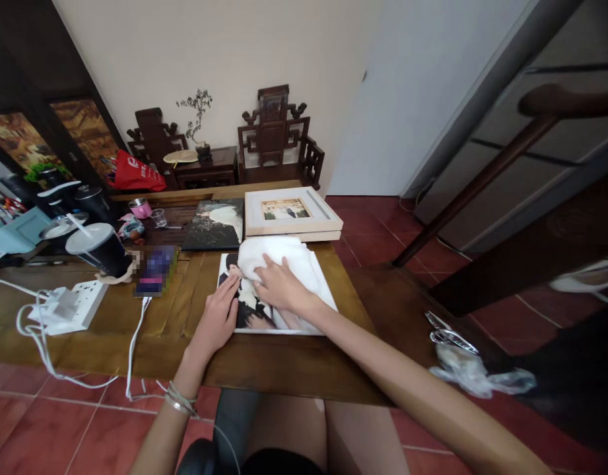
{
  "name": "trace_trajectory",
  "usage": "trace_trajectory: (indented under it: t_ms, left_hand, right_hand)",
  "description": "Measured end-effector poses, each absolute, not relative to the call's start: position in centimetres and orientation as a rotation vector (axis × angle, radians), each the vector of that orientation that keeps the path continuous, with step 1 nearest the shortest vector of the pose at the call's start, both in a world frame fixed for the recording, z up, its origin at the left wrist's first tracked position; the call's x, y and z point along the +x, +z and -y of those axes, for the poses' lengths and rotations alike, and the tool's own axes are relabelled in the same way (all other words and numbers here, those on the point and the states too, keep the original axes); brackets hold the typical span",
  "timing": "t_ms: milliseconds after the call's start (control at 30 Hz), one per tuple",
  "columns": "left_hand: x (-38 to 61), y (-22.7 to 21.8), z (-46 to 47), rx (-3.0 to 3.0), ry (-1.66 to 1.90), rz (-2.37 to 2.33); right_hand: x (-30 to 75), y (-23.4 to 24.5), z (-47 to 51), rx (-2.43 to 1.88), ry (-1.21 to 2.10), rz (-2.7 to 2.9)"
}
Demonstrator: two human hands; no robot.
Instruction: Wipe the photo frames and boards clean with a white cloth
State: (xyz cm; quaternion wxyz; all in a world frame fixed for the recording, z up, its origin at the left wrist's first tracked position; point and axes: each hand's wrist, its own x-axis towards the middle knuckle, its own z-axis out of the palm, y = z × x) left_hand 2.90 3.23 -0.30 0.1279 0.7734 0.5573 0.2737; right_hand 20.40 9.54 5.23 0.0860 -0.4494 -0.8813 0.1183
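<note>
Near the brown wooden tabletop's (294, 366) front-right corner, my left hand (219, 316), fingers together, rests on a rectangular, white-edged photo panel (247, 313); my right hand (282, 285), fingers spread, should press the folded white cloth (294, 253) evenly.

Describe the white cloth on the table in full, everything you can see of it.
The white cloth looks soft and thick, perhaps towelling, with no visible pattern. It is bunched or folded into a loose pad with rounded, uneven edges. It lies over the upper part of a photo panel, just on the near side of the stacked frames. The right hand rests on top of it, hiding part of its surface; whether the fingers grip it is unclear.
</note>
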Motion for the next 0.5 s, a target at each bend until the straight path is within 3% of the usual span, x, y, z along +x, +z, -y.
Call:
trace_trajectory:
  t_ms: [167,500]
  left_hand:
    - [2.9,-0.1,-3.2,2.227,0.797,-1.617]
    - [3.2,0.1,-3.1,2.213,0.750,-1.630]
  right_hand:
    - [19.5,4.9,-9.5,-1.330,0.319,2.618]
    - [24.6,3.8,2.7,-1.053,0.575,2.725]
